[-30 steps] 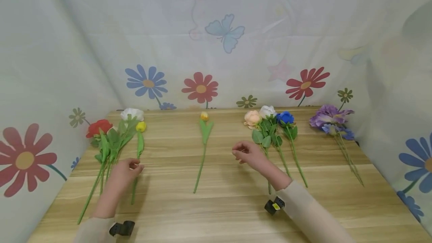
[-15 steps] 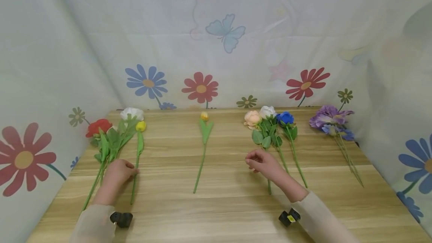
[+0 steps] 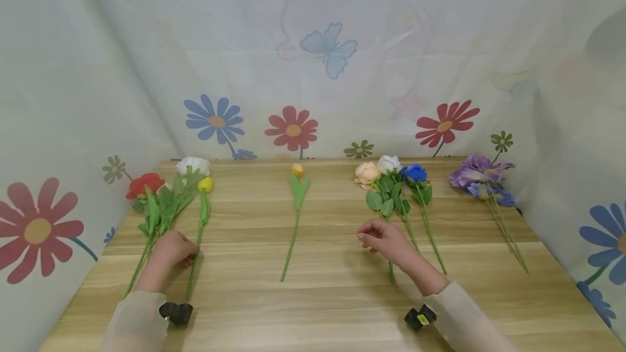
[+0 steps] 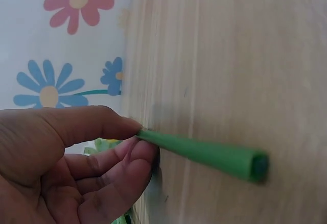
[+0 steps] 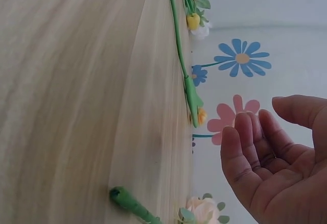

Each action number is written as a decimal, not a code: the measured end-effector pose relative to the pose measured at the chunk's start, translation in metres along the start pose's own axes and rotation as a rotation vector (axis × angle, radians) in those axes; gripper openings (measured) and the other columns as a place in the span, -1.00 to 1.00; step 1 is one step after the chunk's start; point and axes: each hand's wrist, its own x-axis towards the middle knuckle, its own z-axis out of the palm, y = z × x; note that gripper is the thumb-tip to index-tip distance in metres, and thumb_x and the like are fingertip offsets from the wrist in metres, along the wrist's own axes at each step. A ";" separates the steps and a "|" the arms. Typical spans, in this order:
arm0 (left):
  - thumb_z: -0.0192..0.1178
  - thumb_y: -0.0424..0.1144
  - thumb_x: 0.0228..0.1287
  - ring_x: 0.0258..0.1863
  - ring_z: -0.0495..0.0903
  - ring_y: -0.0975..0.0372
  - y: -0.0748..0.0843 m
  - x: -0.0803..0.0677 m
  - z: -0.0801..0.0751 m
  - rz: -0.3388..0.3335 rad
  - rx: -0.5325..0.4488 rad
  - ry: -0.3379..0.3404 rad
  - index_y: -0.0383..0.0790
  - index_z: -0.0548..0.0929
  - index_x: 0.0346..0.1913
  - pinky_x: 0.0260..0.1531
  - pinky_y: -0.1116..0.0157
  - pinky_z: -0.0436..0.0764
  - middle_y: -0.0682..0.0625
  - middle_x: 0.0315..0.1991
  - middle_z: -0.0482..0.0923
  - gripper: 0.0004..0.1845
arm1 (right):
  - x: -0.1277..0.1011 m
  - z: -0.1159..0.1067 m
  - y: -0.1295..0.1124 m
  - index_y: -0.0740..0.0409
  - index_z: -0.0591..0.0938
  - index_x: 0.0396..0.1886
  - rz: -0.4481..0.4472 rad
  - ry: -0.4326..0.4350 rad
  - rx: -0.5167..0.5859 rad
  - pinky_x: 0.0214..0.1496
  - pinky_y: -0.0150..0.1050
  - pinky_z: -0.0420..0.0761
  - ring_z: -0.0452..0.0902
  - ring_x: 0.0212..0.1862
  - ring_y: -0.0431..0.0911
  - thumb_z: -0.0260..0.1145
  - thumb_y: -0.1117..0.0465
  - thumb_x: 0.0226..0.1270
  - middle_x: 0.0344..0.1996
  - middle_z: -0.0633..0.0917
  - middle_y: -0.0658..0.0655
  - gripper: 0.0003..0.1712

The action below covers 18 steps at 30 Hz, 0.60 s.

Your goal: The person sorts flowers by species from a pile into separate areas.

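My left hand (image 3: 173,250) pinches the green stem of a yellow tulip (image 3: 205,184) at the left of the table. In the left wrist view the thumb and fingertips close on that stem (image 4: 214,155), whose cut end points away from the palm. Over the table by the peach rose (image 3: 367,174), my right hand (image 3: 386,240) hovers with loosely bent fingers and nothing in them. The right wrist view shows its palm (image 5: 276,173) bare. A yellow-orange tulip (image 3: 297,170) lies alone between the two hands.
A red flower (image 3: 145,184) and a white flower (image 3: 193,165) lie left of the yellow tulip. Right of centre are a white rose (image 3: 389,164) and a blue rose (image 3: 415,173). Purple flowers (image 3: 479,171) lie far right. A printed cloth (image 3: 332,86) hangs behind the table (image 3: 244,308).
My left hand has come down onto the yellow tulip's stem and now pinches it. My right hand has shifted right, toward the peach rose's stem, then stayed nearly still.
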 end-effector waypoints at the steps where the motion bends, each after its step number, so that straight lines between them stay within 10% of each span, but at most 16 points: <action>1: 0.25 -0.33 0.19 -0.68 0.60 0.30 0.000 0.000 0.000 0.001 -0.008 -0.009 -0.44 0.73 -0.47 -0.50 0.35 0.56 0.05 -0.73 0.62 -0.79 | 0.000 0.000 0.000 0.39 0.63 0.02 0.001 0.000 0.001 -0.17 -0.11 0.75 0.67 -0.20 -0.04 0.25 0.22 0.51 -0.13 0.71 0.42 -0.70; 8: 0.19 -0.33 0.25 -0.59 0.63 0.31 0.010 -0.011 0.003 0.069 -0.071 -0.005 -0.49 0.75 -0.34 -0.45 0.33 0.64 0.01 -0.63 0.68 -0.77 | 0.002 0.005 -0.004 0.43 0.61 0.06 -0.010 -0.005 0.029 -0.12 -0.07 0.76 0.68 -0.19 -0.04 0.25 0.20 0.52 -0.10 0.71 0.44 -0.65; 18: 0.17 -0.38 0.44 -0.38 0.72 0.25 0.063 -0.030 0.023 0.155 -0.263 -0.067 -0.65 0.59 0.09 -0.26 0.19 0.79 -0.37 -0.17 0.72 -0.66 | 0.014 0.029 -0.022 0.50 0.59 0.09 -0.070 -0.037 0.111 -0.06 0.04 0.76 0.68 -0.15 0.13 0.23 0.23 0.52 -0.07 0.68 0.52 -0.62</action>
